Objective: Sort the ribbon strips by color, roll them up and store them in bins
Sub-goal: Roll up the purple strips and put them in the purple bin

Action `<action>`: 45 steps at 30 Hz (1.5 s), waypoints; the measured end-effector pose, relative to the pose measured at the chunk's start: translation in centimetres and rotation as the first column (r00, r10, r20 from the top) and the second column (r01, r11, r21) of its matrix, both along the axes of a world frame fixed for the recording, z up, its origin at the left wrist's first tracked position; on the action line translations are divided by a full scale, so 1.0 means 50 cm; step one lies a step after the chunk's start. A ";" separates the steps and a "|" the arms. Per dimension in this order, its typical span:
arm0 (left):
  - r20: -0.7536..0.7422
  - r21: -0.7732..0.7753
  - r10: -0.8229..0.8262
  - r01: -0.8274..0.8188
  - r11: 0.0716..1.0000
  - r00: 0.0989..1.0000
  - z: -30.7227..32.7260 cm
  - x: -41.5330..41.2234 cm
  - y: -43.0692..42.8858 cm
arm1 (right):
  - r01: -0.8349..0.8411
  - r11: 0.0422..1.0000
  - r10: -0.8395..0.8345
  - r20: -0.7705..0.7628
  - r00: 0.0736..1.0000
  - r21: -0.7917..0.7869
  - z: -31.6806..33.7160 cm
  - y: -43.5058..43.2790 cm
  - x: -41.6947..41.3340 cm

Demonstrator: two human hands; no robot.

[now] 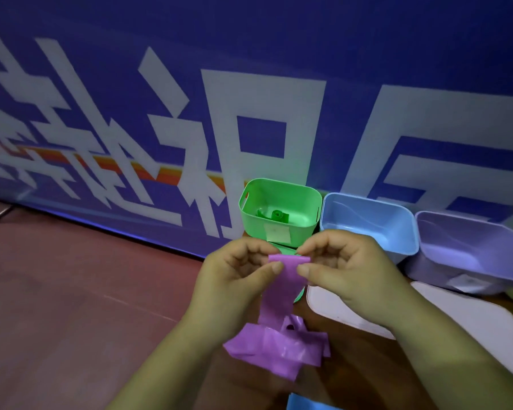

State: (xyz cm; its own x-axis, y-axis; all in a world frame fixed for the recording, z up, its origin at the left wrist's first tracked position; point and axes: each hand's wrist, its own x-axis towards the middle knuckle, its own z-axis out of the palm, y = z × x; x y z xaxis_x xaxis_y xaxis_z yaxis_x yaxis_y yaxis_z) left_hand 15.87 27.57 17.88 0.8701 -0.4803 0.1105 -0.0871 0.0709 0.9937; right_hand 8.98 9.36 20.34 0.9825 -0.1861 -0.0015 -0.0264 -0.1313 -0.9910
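Both hands are raised close in front of the camera, the left hand point(234, 279) and right hand point(347, 276) facing each other. Their fingers point(274, 267) are curled and pinch the top end of a purple ribbon strip point(279, 291) from either side, the thumbs pressed on its front. Behind everything hangs a blue banner point(308, 39) with large white characters. A white board point(471, 327) lies on the brown bench point(353, 365) toward its right edge. Along the far edge, against the banner, three bins stand in a row, each just beside the next: a purple bin point(436, 272) rightmost, a blue bin point(367, 208) in the middle and a green bin point(249, 232) on the left. The held strip hangs down to a crumpled purple heap point(279, 350) resting on the bench between the forearms. Green ribbon rolls point(277, 216) lie inside the green bin.
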 end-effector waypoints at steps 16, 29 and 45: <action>-0.378 0.214 0.276 -0.206 0.955 0.884 -0.161 -0.060 0.137 | -0.182 0.981 0.152 -0.313 0.938 -0.070 -0.190 0.063 0.019; -0.403 0.495 0.528 -0.308 0.812 0.747 -0.384 -0.027 0.279 | -0.541 0.670 0.260 -0.522 0.812 -0.509 -0.466 0.178 0.185; -0.415 0.511 0.599 -0.369 0.776 0.685 -0.430 0.013 0.330 | -0.633 0.503 0.438 -0.457 0.774 -0.589 -0.581 0.258 0.291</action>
